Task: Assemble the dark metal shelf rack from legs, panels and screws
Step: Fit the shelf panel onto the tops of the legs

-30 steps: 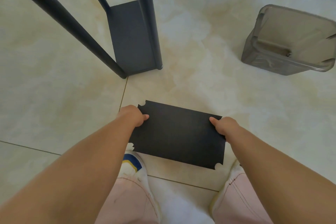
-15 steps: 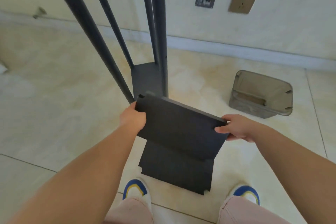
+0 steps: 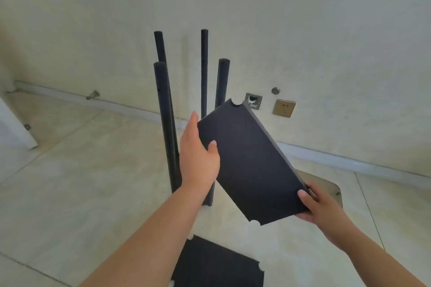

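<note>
Pale tiled floor [image 3: 93,193] w/ a plain wall [image 3: 303,30] behind; 4 legs [image 3: 164,109] stand upright near the wall, tops bare, no shelf visible up high. A socket [image 3: 284,108] sits low on the wall.

Left hand [image 3: 198,161] grasps the panel [image 3: 249,163] at its left long edge, thumb on top face, fingers behind. Right hand [image 3: 321,207] pinches the lower right corner, thumb on top. Panel is in the air, tilted steeply, far notched corner up, just in front of the legs and overlapping them in view. A 2nd panel [image 3: 217,263] lies flat on the floor at the bottom edge of view. Grey bin [image 3: 331,191] is partly hidden behind the right hand.

Step in hand, by my read: bring panel to the legs and seat it. To do it well: level it first, turn so the 4 corner notches face the 4 legs, then drop it over the tops evenly, both sides together, so it doesn't jam or splay the legs. Line up w/ the screw holes on the legs before letting go.

Vs. half a sec ago: panel is higher and tipped more, view has swung up so the leg tops now show, and left hand has shifted along the edge.
</note>
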